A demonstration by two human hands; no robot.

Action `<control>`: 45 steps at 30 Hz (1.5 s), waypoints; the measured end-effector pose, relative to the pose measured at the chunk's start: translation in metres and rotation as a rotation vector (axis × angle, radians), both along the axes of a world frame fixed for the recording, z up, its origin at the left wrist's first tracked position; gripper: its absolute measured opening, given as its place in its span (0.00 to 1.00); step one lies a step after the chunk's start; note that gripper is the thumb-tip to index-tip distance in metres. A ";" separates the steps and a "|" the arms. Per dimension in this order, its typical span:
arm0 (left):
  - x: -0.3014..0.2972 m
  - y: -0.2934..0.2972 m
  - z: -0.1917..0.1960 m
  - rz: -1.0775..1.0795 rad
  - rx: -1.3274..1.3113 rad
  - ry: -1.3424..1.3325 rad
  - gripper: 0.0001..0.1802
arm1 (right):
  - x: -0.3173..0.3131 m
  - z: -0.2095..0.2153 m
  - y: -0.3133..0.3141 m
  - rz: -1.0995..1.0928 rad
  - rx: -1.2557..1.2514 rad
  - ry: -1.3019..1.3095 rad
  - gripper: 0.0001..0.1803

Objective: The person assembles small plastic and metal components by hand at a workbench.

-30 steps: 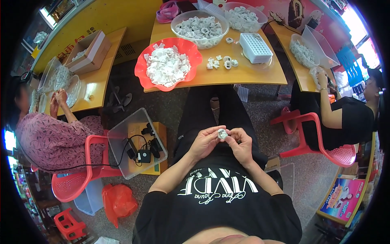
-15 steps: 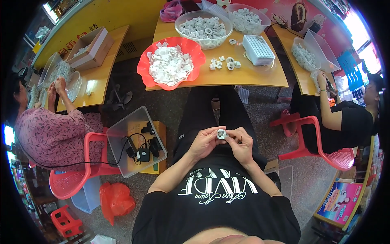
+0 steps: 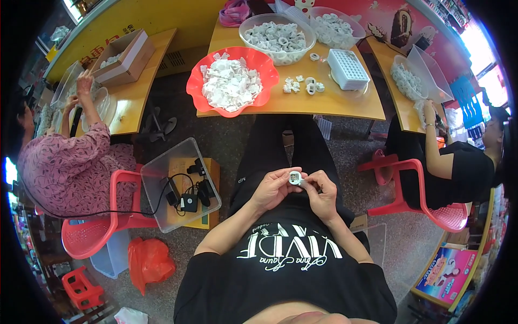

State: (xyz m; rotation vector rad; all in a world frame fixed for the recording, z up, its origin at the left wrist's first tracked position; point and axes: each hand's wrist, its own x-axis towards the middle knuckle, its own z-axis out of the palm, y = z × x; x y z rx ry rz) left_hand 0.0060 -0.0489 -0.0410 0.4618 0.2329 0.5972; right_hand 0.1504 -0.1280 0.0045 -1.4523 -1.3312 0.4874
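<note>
A small round white plastic part (image 3: 294, 177) with a square greyish centre is held up in front of my lap. My left hand (image 3: 270, 190) pinches it from the left between thumb and fingers. From the other side my right hand (image 3: 322, 194) has its thumb and fingertips closed at the part's lower right edge. A pale bit shows at those right fingertips, too small to name. On the table ahead stand a red wavy-rimmed bowl (image 3: 194, 83) of small white plastic pieces and a clear bowl (image 3: 244, 40) of round white parts.
Loose white parts (image 3: 311, 85) lie near a stack of white trays (image 3: 348, 69). Another clear bowl (image 3: 358, 33) stands behind. To my left are a clear bin (image 3: 213, 202) with black adapters and a cable, and a red chair (image 3: 116, 194). Co-workers sit at tables on both sides.
My right fingertips have drawn slightly away from the round part, and a pale bit shows there. The left co-worker's hand has risen. The whole view has shifted a little.
</note>
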 end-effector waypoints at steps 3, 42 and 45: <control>-0.003 -0.001 -0.001 0.008 -0.025 -0.033 0.19 | 0.007 0.000 0.003 0.065 -0.052 0.118 0.06; -0.004 0.039 -0.038 0.036 -0.274 0.084 0.17 | 0.075 0.039 0.259 0.091 0.423 -0.798 0.12; -0.003 0.040 -0.041 0.019 -0.261 0.061 0.17 | 0.075 0.040 0.257 0.085 0.417 -0.780 0.13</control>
